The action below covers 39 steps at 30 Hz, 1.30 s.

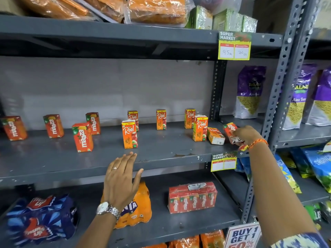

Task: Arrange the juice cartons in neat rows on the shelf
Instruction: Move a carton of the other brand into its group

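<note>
Small juice cartons stand scattered on the grey middle shelf (161,154). Several red Maaza cartons are at the left, one of them nearest the front (82,137). Orange Real cartons stand upright at the centre (129,134) and right (200,128), with others behind. One Real carton (215,136) lies on its side. My right hand (248,135) grips a tilted red Maaza carton (230,128) at the shelf's right end. My left hand (121,178) hovers flat, fingers spread, at the shelf's front edge below the centre Real carton, holding nothing.
A shrink-wrapped Maaza multipack (192,197), an orange Fanta pack (138,208) and blue Thums Up packs (41,217) sit on the shelf below. Purple snack bags (249,92) stand to the right behind the metal upright (279,90). Price tags (234,45) hang from shelf edges.
</note>
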Available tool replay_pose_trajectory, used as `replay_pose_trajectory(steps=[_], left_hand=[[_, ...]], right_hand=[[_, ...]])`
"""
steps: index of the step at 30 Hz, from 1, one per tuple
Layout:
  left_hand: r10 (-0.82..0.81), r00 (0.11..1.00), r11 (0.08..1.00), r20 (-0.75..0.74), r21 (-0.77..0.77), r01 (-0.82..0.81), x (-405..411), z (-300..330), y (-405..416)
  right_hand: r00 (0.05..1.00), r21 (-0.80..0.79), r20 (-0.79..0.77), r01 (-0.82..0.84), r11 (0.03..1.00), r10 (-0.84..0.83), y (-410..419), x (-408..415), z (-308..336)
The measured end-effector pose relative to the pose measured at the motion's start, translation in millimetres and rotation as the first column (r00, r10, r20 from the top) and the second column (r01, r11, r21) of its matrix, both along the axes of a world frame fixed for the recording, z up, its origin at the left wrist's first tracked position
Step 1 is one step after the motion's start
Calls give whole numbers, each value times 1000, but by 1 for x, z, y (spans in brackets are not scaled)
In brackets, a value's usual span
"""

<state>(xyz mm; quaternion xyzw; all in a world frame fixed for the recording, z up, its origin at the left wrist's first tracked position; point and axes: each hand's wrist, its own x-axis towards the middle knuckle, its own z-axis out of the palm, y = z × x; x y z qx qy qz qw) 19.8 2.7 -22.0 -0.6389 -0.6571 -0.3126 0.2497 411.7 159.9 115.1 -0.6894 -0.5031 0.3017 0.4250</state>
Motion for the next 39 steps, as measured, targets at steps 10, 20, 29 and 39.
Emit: replay_pose_trajectory(steps=[10, 20, 29, 39], left_hand=[[-23, 999, 999, -44, -41, 21, -5, 3, -4], [8, 994, 1000, -111, -2, -8, -87, 0, -46], [273, 961, 961, 31, 34, -274, -213, -10, -111], [152, 988, 986, 15, -74, -150, -283, 0, -145]], right_hand=[[614, 294, -720, -152, 944, 323, -43, -19, 3], [532, 512, -539, -409, 755, 653, -104, -123, 21], [485, 451, -283, -694, 561, 828, -123, -286, 18], [587, 336, 44, -771, 542, 808, -164, -515, 0]])
